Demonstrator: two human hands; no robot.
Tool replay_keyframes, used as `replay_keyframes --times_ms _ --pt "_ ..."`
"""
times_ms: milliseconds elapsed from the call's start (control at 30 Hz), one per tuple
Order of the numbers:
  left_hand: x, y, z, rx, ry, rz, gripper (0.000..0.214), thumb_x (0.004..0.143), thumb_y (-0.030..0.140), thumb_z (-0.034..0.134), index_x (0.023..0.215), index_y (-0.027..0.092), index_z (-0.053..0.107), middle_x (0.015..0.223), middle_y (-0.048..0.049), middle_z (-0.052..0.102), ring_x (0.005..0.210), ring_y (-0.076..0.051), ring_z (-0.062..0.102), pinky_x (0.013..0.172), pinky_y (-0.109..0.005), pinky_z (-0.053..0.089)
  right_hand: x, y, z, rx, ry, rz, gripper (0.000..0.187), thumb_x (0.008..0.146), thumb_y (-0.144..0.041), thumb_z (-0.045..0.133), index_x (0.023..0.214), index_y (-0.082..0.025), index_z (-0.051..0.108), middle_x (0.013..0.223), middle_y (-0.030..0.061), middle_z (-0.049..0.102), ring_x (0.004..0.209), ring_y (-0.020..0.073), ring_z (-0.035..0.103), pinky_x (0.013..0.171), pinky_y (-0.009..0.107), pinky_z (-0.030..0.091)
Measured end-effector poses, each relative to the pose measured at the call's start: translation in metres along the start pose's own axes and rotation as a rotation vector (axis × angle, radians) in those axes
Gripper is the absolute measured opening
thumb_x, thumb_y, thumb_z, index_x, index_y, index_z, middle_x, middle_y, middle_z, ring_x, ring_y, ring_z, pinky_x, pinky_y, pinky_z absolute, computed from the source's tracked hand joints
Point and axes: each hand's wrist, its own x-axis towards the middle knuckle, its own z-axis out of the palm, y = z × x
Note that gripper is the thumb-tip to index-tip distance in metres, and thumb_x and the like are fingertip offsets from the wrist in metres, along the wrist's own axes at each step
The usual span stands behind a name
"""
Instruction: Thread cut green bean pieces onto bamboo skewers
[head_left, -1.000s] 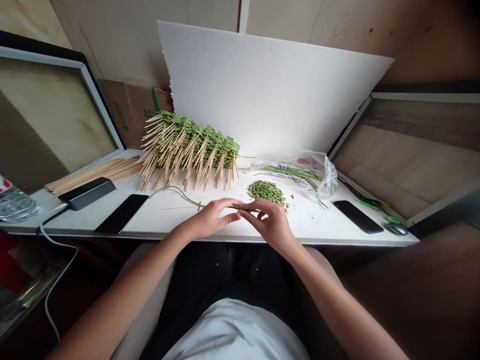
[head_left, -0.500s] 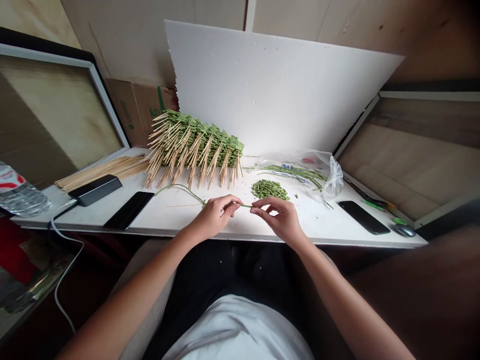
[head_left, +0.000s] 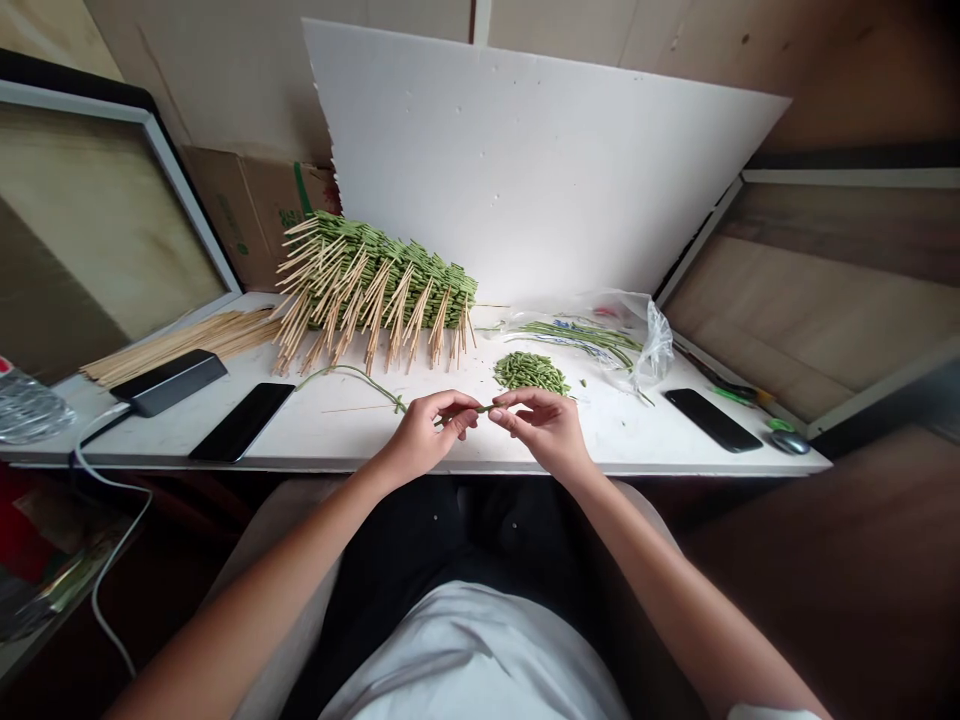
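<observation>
A thin green stalk (head_left: 486, 408), perhaps a garlic scape, spans the short gap between my hands over the table's front edge. My left hand (head_left: 424, 435) is closed around it, and its long tail curves away left across the tabletop. The fingertips and thumb of my right hand (head_left: 544, 430) pinch the stalk's other end. Just behind the right hand lies a heap of short green cut pieces (head_left: 531, 372). Further back on the left, a large stack of green pieces on wooden skewers (head_left: 397, 270) has its bare stick ends pointing toward me.
Loose skewers (head_left: 180, 345), a black box (head_left: 169, 382) with a cable and a phone (head_left: 244, 422) lie left. To the right are long green stalks in a plastic bag (head_left: 656, 345), another phone (head_left: 711, 420) and a mouse (head_left: 789, 442). A white board (head_left: 525, 170) stands behind.
My hands have drawn slightly closer together, so less of the stalk shows between them. The whole view has shifted a little, with the tabletop things appearing further left.
</observation>
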Motion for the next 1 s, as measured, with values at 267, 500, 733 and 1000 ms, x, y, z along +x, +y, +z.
replay_keyframes --times_ms 267,500,733,1000 --pt "0.000 -0.002 0.003 0.013 0.063 -0.039 0.026 0.095 0.039 0.072 0.108 0.017 0.076 0.094 -0.0088 0.078 0.080 -0.019 0.072 0.078 -0.032 0.056 -0.003 -0.009 -0.001 -0.143 0.015 -0.099 0.025 0.086 -0.045 0.078 0.095 -0.022 0.078 0.094 0.0090 0.078 0.089 0.0244 0.073 0.059 0.030 0.058" --pt "-0.001 -0.005 0.007 0.068 0.106 0.020 0.020 0.094 0.036 0.072 0.101 0.018 0.076 0.100 -0.0094 0.077 0.093 -0.022 0.073 0.085 -0.033 0.056 -0.003 -0.013 -0.003 -0.258 -0.091 -0.128 0.022 0.092 -0.043 0.072 0.098 -0.022 0.076 0.092 0.0071 0.076 0.085 0.0208 0.071 0.060 0.028 0.056" --pt "-0.001 -0.001 0.006 0.085 0.120 0.032 0.020 0.095 0.036 0.072 0.102 0.018 0.076 0.101 -0.0096 0.078 0.095 -0.022 0.073 0.085 -0.032 0.055 -0.001 -0.012 -0.007 -0.361 -0.145 -0.287 0.019 0.097 -0.040 0.070 0.102 -0.023 0.076 0.091 0.0069 0.074 0.083 0.0199 0.067 0.060 0.029 0.055" --pt "-0.003 -0.005 0.006 -0.043 0.090 -0.033 0.025 0.093 0.039 0.075 0.098 0.015 0.080 0.079 -0.0055 0.074 0.057 -0.012 0.061 0.059 -0.026 0.051 0.001 0.000 -0.006 -0.443 -0.111 -0.564 0.012 0.097 -0.027 0.072 0.107 -0.025 0.077 0.090 0.0066 0.073 0.079 0.0198 0.062 0.065 0.034 0.052"
